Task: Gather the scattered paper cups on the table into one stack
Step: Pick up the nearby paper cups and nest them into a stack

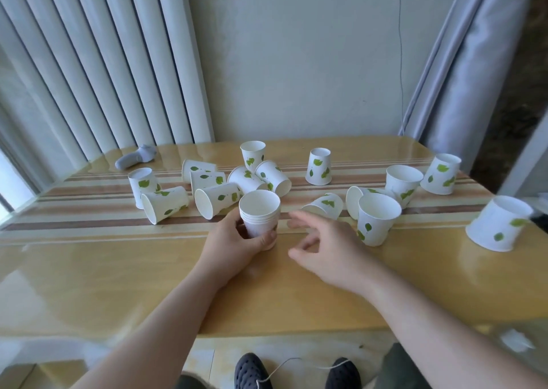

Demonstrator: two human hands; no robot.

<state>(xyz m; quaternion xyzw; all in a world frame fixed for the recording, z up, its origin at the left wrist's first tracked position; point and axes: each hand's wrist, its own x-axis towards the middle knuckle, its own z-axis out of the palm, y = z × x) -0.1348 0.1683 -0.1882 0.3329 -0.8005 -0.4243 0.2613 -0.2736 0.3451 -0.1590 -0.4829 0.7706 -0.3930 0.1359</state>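
My left hand (237,242) grips an upright stack of white paper cups (259,210) with green leaf prints, standing on the wooden table (118,270) near its middle. My right hand (326,244) hovers just right of the stack, fingers spread and holding nothing. A tipped cup (326,205) lies just beyond its fingertips. An upright cup (376,222) stands to the right of that hand. Several more cups are scattered behind, some lying on their sides (164,203), some upside down (318,166).
A grey controller-like object (135,157) lies at the back left of the table. An upturned cup (498,224) sits by the right edge. Curtains hang at the left and right. My shoes (252,371) and a white cord show under the front edge.
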